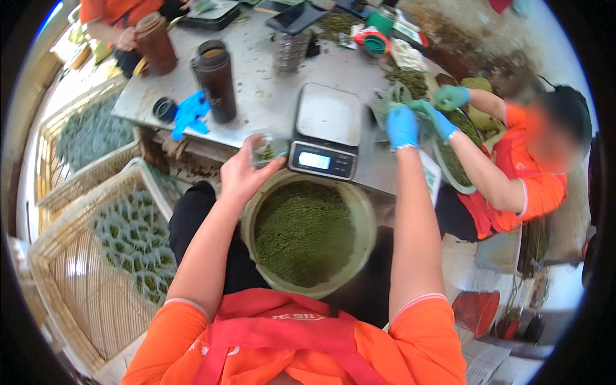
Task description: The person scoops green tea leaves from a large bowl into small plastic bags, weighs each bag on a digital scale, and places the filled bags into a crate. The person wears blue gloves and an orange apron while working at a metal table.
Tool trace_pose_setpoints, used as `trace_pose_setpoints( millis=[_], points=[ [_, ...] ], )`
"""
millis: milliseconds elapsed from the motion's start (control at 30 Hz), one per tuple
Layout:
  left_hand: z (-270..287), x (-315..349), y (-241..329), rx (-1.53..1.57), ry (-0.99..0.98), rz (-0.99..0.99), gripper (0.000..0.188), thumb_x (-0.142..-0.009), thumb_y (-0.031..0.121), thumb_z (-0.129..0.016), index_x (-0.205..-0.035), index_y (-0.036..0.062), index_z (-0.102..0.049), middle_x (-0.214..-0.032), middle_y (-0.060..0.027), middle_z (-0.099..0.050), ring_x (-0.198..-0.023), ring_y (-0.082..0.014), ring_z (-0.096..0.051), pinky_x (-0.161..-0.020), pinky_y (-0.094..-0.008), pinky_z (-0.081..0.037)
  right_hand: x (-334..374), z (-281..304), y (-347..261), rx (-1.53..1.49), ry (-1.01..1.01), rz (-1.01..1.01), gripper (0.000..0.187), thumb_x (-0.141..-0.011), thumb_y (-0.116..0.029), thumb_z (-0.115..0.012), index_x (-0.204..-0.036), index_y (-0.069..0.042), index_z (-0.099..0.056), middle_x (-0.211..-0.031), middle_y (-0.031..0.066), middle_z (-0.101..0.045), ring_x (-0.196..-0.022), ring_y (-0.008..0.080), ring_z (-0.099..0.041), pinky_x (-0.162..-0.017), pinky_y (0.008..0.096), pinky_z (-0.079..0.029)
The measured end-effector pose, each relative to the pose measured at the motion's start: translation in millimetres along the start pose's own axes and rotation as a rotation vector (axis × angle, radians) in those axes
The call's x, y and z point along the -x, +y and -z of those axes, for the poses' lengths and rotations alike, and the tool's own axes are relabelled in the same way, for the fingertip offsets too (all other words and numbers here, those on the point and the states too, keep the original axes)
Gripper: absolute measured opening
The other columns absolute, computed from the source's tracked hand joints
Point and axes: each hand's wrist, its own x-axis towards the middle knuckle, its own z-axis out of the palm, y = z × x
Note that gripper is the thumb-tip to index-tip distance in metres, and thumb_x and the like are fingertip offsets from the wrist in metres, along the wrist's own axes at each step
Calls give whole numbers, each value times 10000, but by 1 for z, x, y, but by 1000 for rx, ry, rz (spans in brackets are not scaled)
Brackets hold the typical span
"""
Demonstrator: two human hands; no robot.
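My bare left hand [240, 168] is closed on a small clear plastic bag [268, 149] with a little dried green leaf in it, left of a digital scale [328, 115]. The scale's pan is bare and its display is lit. My right hand [403, 126], in a blue glove, reaches past the scale to a bunch of clear plastic bags [380, 106], its fingers closed at them. Below the scale, between my knees, a big round tub [367, 234] holds dried green leaves [305, 231].
A co-worker's gloved hand [437, 120] works close to my right hand, over another leaf-filled tub [459, 186]. A dark flask [216, 80], its cap [165, 110] and blue gloves [190, 115] lie left on the table [263, 96]. Woven baskets [70, 282] hold filled bags.
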Motion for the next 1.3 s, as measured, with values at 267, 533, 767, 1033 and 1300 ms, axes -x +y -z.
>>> trace_pose_setpoints(
  millis=[267, 533, 767, 1033, 1300],
  points=[
    [0, 4, -15, 31, 19, -115, 635, -795, 547, -575, -1210, 77, -474, -843, -188, -654, -791, -318, -640, -731, -395, -478, 78, 32, -104, -59, 420, 483, 311, -771, -39, -546, -1076, -25, -609, -1188, 177, -551, -1148, 323, -486, -979, 415, -375],
    [87, 64, -56, 572, 225, -26, 377, -959, 287, -453, -1195, -2, -509, -1014, -88, -596, -693, -138, -587, -595, -272, -509, 171, 42, -90, -465, 195, 390, 272, -825, -5, -533, -1087, 4, -602, -1199, 171, -550, -1143, 320, -496, -994, 400, -366],
    [264, 207, -144, -284, 770, 372, 480, -928, 480, -368, -1238, 140, -504, -765, -180, -649, -717, -327, -644, -687, -423, -483, 263, 0, -77, -894, -448, 35, 272, -885, -20, -510, -1141, 51, -571, -1119, 136, -603, -918, 176, -596, -819, 295, -485],
    [285, 298, -266, -744, 551, 976, 597, -910, 487, -320, -1221, -8, -436, -906, -239, -636, -812, -420, -622, -750, -506, -467, 294, -4, -92, -986, -588, 49, 287, -881, -5, -508, -1159, 26, -572, -1109, 128, -614, -871, 156, -608, -767, 272, -500],
    [232, 276, -298, -382, 172, 957, 966, -779, 572, -534, -1417, -13, -105, -1399, -255, -315, -1273, -368, -365, -1054, -424, -288, 314, -10, -73, -577, -656, 179, 333, -817, -133, -594, -1134, -30, -598, -1085, 173, -625, -993, 261, -616, -871, 339, -465]
  ],
)
